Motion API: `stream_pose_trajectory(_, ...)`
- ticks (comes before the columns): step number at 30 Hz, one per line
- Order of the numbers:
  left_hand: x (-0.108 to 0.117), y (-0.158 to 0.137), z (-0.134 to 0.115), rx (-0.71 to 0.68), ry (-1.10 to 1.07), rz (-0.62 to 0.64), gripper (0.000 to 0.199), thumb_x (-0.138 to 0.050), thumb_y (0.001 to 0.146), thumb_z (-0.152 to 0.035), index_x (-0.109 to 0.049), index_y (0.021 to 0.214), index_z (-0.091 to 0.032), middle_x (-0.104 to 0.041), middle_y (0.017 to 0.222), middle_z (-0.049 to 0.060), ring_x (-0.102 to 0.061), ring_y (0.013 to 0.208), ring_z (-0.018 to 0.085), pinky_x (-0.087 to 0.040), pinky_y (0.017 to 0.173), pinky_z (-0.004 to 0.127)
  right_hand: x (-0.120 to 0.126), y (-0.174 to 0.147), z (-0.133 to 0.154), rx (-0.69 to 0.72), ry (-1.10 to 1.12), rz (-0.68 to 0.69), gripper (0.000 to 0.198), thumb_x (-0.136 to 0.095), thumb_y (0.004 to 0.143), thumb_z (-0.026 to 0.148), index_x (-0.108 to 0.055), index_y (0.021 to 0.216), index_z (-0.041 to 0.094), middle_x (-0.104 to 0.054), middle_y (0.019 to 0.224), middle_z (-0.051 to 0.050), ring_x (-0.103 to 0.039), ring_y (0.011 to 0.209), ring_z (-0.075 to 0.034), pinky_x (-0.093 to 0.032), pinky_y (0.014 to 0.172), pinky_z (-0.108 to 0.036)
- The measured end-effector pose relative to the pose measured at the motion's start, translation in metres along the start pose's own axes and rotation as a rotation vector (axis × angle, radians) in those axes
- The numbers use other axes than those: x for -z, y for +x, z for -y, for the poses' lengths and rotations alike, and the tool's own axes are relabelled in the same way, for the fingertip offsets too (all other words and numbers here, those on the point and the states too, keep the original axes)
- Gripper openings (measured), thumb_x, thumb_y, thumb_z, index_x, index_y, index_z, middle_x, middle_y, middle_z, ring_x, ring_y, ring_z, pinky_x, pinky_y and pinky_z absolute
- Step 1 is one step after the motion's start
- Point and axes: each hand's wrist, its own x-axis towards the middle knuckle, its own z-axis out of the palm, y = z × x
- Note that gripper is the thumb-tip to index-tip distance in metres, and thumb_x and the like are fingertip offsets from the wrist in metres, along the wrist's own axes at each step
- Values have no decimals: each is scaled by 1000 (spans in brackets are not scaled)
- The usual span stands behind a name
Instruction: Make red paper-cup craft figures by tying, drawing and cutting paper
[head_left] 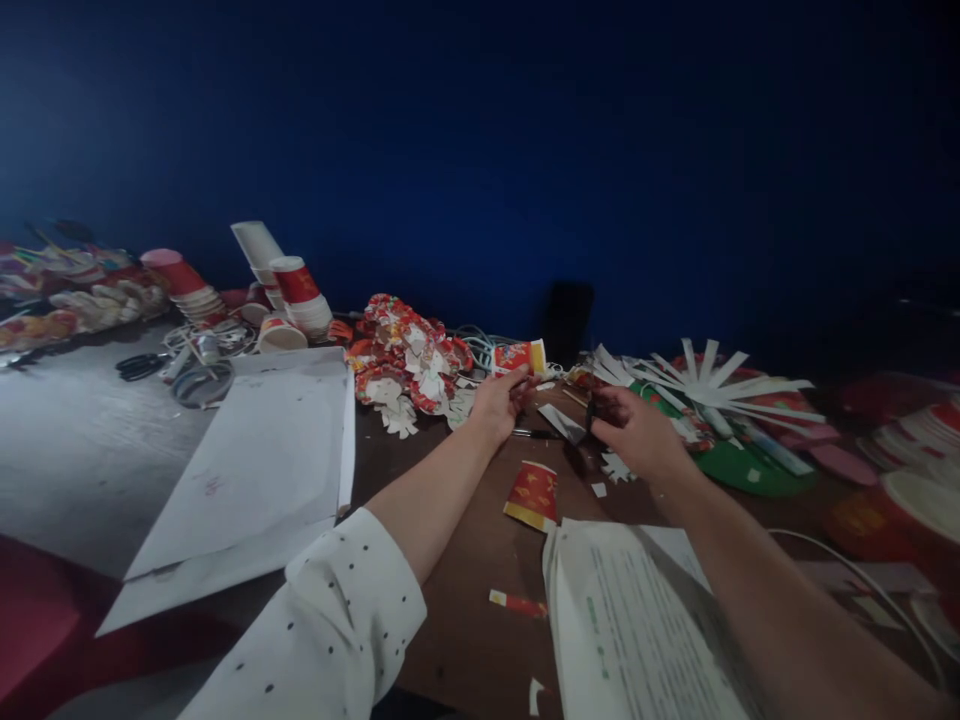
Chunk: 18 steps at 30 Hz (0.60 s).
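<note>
Above a brown counter [465, 600], the left hand [496, 405] pinches a red-and-yellow paper piece [516, 357]; the right hand [636, 432] grips a dark object [590, 412] (shape unclear).

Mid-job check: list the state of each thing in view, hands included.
Left hand: gripping red-and-yellow printed paper.
Right hand: closed on a dark-handled tool, type unclear.
Loose red paper piece: lying on the table.
Paper cup stack: nested, upside down.
White paper strips: fanned out.
Printed sheets: lying text side up.
</note>
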Motion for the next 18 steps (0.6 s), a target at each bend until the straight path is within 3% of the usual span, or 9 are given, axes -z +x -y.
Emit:
stream_pose_trajectory(4,-4,-2,-1,12,-67,-1,8,-66,75,-10,-64,68,-10,-61,56,0,-56,48,5,-44,44,12,-8,-1,2,-32,255,-16,44,-62,71,33,-54,112,18,-71,88,-5,-67,79,-19,-51,68,-29)
stream_pose_trajectory(8,-7,-4,-2,32,-115,-9,16,-61,80,-9,-62,64,-9,-61,54,1,-55,47,4,-46,48,11,-14,-5,8,-16,369,18,50,-67,71,36,-55,116,19,-71,92,-5,-66,81,-19,-52,67,-29)
stream_pose_trajectory(12,-8,-5,-3,35,-167,-15,19,-54,82,-6,-61,64,-9,-64,59,4,-61,53,6,-49,53,12,-19,-9,10,10,303,80,43,-70,70,42,-64,106,19,-72,93,-6,-67,81,-20,-52,70,-29)
stream_pose_trajectory(18,-9,-7,0,58,-189,48,16,-55,82,-7,-62,68,-8,-67,64,7,-62,53,7,-51,55,12,-27,-12,8,97,85,70,41,-65,75,51,-68,104,22,-72,96,-4,-66,83,-20,-51,74,-30)
